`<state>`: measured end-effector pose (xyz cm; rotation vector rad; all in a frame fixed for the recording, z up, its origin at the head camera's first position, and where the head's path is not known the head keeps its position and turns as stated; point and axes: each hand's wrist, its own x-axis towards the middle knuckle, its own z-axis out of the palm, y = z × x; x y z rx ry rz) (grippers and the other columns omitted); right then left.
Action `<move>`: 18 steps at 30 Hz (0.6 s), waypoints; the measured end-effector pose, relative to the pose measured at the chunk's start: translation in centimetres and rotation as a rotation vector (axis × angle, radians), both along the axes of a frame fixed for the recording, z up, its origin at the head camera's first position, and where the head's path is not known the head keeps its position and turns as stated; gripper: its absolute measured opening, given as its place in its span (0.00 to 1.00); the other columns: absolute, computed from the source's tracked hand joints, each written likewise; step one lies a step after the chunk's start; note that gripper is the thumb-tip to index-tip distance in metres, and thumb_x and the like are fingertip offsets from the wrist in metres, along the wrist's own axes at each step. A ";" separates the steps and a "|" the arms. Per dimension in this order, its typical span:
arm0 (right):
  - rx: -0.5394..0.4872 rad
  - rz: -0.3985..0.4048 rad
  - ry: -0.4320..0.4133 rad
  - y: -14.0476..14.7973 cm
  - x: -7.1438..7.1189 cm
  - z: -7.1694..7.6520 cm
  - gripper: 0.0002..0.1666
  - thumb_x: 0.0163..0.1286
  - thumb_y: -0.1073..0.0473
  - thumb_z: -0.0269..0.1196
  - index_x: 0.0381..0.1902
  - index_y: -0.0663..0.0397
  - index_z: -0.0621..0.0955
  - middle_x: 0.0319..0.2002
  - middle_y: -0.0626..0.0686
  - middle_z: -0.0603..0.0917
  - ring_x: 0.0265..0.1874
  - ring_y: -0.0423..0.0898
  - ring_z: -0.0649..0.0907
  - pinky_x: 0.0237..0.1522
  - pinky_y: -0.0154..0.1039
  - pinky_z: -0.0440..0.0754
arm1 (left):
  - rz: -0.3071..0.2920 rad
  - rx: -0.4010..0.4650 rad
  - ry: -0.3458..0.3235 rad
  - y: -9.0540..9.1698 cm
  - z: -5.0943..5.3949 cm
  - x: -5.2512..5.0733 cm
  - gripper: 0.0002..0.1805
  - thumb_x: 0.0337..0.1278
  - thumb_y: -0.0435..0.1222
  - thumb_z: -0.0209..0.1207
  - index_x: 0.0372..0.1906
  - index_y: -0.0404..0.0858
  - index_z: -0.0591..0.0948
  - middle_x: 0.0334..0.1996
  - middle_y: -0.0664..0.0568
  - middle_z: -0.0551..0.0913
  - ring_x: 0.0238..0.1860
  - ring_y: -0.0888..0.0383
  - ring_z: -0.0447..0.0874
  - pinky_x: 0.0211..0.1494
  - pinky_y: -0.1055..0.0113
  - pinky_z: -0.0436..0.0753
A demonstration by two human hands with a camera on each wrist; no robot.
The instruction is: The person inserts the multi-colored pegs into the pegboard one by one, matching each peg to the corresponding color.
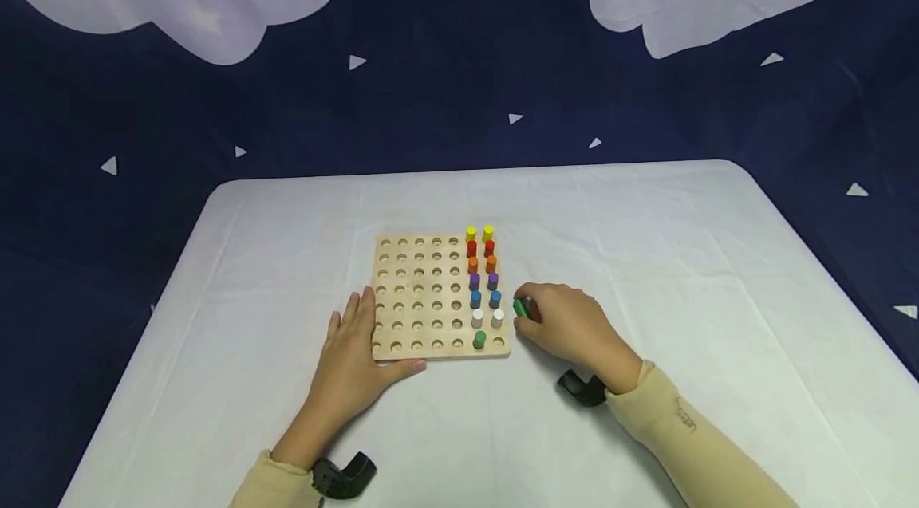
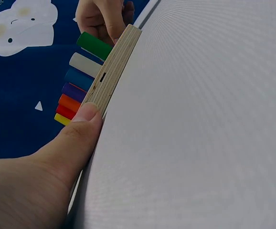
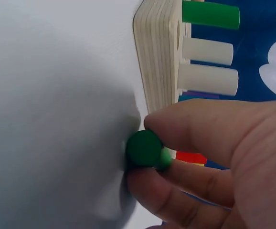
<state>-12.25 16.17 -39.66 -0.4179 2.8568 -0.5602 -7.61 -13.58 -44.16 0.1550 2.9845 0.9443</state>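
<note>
A wooden pegboard (image 1: 420, 297) lies on the table, with two columns of coloured pegs standing along its right side. Yellow pegs are at the far end, then red, orange, purple, blue and white, with one green peg (image 1: 479, 340) in the front row beside a bare corner hole. Just right of the board, my right hand (image 1: 574, 326) pinches another green peg (image 3: 143, 149) between thumb and fingers, low by the table surface. My left hand (image 1: 352, 368) rests against the board's left edge with fingers straight, and its thumb (image 2: 86, 113) touches the front edge.
A white cloth (image 1: 287, 253) covers the table. Behind it hangs a dark blue backdrop (image 1: 431, 109) with clouds and small triangles. Black wrist devices sit beside the left wrist (image 1: 345, 476) and right wrist (image 1: 581, 388).
</note>
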 end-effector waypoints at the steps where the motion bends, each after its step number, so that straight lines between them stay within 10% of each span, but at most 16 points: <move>1: -0.003 -0.007 0.005 0.2 0.0 -0.1 0.20 0.62 0.53 0.68 0.52 0.50 0.83 0.20 0.44 0.73 0.21 0.41 0.71 0.21 0.35 0.64 | 0.000 0.001 -0.003 0.0 0.0 0.0 0.74 0.33 0.66 0.73 0.78 0.29 0.48 0.78 0.36 0.51 0.80 0.39 0.44 0.80 0.40 0.41; 18: -0.262 0.008 0.075 0.6 1.3 0.9 0.14 0.59 0.57 0.73 0.41 0.42 0.81 0.33 0.40 0.81 0.21 0.39 0.73 0.23 0.33 0.72 | -0.001 -0.008 -0.020 0.1 0.0 0.1 0.74 0.33 0.64 0.74 0.78 0.30 0.47 0.79 0.37 0.51 0.80 0.40 0.43 0.81 0.42 0.41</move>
